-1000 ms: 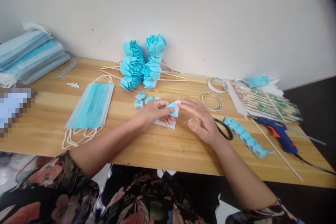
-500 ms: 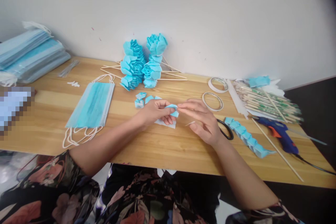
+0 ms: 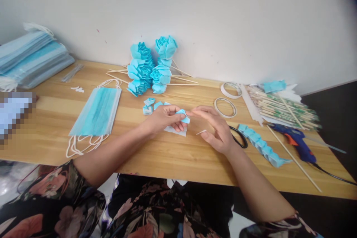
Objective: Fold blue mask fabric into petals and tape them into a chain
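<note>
My left hand (image 3: 167, 119) pinches a small folded piece of blue mask fabric (image 3: 183, 118) between thumb and fingers. My right hand (image 3: 216, 128) has its fingers stretched out. Its index fingertip touches the right edge of the blue piece. A thin white strip (image 3: 201, 132) sits at my right thumb tip, apart from the other fingers. Under my left hand lies a pale fabric piece (image 3: 178, 131), partly covered. Just left of it are small folded blue pieces (image 3: 147, 109). Black-handled scissors (image 3: 240, 137) lie beside my right wrist, partly hidden by it.
Blue fabric flowers on sticks (image 3: 141, 68) stand near the wall. Face masks (image 3: 95, 113) lie left, with a mask stack (image 3: 33, 57) behind. Rightward are tape rolls (image 3: 225, 108), a folded blue strip (image 3: 262, 145), a glue gun (image 3: 299, 143), a loose stick (image 3: 294, 158) and bundled sticks (image 3: 279, 106).
My right index finger has straightened and now presses against the edge of the blue piece, which tilts slightly. Both hands otherwise stay nearly in place.
</note>
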`<state>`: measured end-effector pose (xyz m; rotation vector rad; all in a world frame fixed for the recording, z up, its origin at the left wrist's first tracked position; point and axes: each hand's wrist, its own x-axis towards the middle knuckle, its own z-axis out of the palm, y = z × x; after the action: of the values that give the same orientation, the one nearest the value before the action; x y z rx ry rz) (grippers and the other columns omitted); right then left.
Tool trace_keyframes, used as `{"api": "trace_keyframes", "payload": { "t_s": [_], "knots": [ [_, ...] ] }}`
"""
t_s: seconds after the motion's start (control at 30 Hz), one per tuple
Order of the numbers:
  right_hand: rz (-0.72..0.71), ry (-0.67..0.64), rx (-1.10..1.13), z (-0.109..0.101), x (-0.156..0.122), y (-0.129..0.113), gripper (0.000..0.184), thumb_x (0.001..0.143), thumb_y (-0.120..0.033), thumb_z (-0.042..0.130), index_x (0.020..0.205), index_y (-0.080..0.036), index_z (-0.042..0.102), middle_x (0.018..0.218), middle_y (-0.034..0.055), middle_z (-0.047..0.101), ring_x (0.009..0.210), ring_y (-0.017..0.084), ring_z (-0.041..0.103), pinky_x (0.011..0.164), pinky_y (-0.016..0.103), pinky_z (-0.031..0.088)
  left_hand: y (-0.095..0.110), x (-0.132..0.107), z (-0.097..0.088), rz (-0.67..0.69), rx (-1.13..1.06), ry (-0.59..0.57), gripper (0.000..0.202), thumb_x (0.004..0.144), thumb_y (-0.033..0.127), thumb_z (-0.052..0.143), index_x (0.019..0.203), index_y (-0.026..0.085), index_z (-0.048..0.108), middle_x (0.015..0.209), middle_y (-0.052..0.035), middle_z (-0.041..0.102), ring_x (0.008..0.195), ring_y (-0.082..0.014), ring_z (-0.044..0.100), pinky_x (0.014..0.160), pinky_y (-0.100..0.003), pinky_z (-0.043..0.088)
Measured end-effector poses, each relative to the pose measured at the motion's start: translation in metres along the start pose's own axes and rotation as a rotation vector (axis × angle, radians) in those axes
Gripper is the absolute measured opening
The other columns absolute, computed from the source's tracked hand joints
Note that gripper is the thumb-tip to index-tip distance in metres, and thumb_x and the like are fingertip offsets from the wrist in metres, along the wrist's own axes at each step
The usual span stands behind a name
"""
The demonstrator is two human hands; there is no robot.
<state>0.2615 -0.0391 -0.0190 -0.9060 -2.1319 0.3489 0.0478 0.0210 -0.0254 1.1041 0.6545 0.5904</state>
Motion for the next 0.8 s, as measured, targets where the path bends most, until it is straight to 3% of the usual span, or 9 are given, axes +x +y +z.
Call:
{"api": "trace_keyframes", "payload": {
  "t_s": [0.17,0.5,0.67,0.8],
  "knots": [
    [-0.024,-0.024,-0.079,0.0015,-0.0014,0.0024,0.063,0.097,-0.046,0.046,0.155,-0.025,0.032,0.131,0.0088,0.067,0.122,0.031,0.057,0.102,0.055,0.046,-0.0006,-0.0003,-0.0012,0.021,-0.003,-0.011,0.031,0.078,0.04,0.078,0.082,0.011,0.066,0.071,-0.0039,0.073,0.061,-0.0102,0.067,0.06,-0.021,0.054],
    [-0.071,-0.032,-0.204,0.0055,-0.0026,0.0049,0.07,0.096,-0.043,0.053,0.157,-0.024,0.025,0.131,0.0101,0.068,0.126,0.033,0.056,0.101,0.055,0.048,-0.0073,0.004,-0.004,-0.002,0.013,0.056,0.036,0.078,0.045,0.077,0.086,0.012,0.067,0.067,-0.0038,0.073,0.058,-0.0112,0.067,0.063,-0.024,0.055],
    [-0.027,-0.046,-0.139,0.0043,0.0001,0.0014,0.066,0.096,-0.043,0.052,0.155,-0.025,0.031,0.134,0.0104,0.065,0.125,0.031,0.055,0.102,0.054,0.047,-0.0058,0.0031,-0.0016,-0.004,0.018,0.117,0.028,0.081,0.039,0.075,0.083,0.012,0.065,0.065,-0.0035,0.072,0.056,-0.011,0.066,0.061,-0.023,0.053],
    [-0.011,0.027,-0.08,0.0009,0.0003,0.0,0.052,0.094,-0.037,0.053,0.144,-0.024,0.049,0.133,0.0104,0.065,0.125,0.031,0.055,0.104,0.055,0.044,0.0003,0.0018,0.0016,0.03,-0.03,0.156,0.028,0.08,0.036,0.076,0.078,0.012,0.062,0.063,-0.0029,0.07,0.055,-0.0105,0.066,0.061,-0.023,0.053]
  ]
}}
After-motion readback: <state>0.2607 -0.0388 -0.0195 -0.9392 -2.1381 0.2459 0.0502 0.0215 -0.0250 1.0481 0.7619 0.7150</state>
